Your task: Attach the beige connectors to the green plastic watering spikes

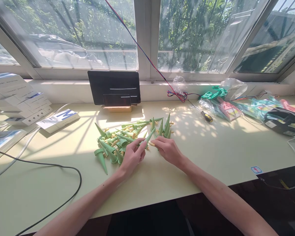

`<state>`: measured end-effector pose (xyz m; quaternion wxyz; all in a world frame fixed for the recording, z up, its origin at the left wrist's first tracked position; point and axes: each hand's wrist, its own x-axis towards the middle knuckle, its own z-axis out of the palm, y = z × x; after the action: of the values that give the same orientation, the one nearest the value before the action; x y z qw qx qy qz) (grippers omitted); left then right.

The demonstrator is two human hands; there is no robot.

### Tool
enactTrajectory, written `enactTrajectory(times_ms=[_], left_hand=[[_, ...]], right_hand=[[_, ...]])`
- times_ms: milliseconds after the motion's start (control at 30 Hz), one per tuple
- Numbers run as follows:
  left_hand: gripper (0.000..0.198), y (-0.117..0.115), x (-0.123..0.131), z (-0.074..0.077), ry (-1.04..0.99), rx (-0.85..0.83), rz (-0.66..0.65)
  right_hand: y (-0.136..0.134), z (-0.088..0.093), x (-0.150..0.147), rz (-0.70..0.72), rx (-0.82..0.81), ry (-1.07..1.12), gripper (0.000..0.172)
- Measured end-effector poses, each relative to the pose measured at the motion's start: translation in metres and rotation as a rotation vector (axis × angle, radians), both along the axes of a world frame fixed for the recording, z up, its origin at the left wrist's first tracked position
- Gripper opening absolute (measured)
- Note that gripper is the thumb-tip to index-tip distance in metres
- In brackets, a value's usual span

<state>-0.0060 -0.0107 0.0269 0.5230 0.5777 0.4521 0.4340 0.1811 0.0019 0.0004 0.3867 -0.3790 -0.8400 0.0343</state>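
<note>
While the left hand (134,152) is pinching one green spike (150,135) between closed fingers, its tip pointing toward one o'clock, the right hand (166,148) is pinching one tan peg (151,143) beside it, apparently for steadying both. A tangled, uncountable pile (108,146) is lying toward ten o'clock; at least three upright spikes (167,123) are standing toward one o'clock, probably balancing on wide ends.

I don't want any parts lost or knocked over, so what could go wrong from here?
The small tan piece pinched by the right hand might slip and be hard to spot beside the pile, where similar tan bits show. That hand could also nudge the upright green cones just beyond it.
</note>
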Motion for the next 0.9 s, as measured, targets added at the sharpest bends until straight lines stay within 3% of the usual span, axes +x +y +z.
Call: enactTrajectory(times_ms=[467,700,900], left_hand=[[0.053,0.000,-0.001,0.000,0.026,-0.005,-0.006],[0.058,0.002,-0.002,-0.005,-0.016,-0.016,-0.009],[0.058,0.004,-0.003,-0.012,-0.010,0.007,-0.029]], right_hand=[[0.002,0.001,-0.008,0.035,-0.184,0.299,0.032],[-0.001,0.007,-0.012,-0.025,-0.235,0.296,0.040],[-0.001,0.006,-0.013,0.012,-0.239,0.357,0.038]])
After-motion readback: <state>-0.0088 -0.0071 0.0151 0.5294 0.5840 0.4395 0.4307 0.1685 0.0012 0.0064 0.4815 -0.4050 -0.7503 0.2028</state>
